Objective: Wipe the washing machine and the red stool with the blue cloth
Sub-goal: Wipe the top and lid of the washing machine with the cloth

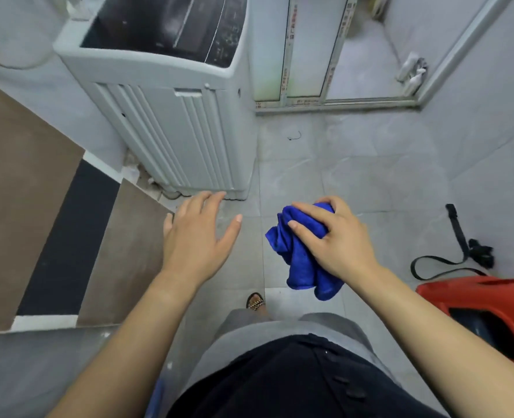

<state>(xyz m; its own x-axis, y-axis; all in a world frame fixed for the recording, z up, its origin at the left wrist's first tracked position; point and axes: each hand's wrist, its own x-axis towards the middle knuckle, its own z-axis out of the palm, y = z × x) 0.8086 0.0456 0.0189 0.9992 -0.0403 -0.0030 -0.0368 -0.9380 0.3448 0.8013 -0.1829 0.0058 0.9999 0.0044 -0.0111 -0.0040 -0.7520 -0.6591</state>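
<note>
Head view: one blue cloth (301,251), one red stool (487,309), one washing machine (171,95).

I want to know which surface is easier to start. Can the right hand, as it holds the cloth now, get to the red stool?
Probably yes. The red stool stands on the floor just beside the right forearm, and nothing lies between it and the right hand gripping the blue cloth. The hand would only need to swing outward and down.
</note>
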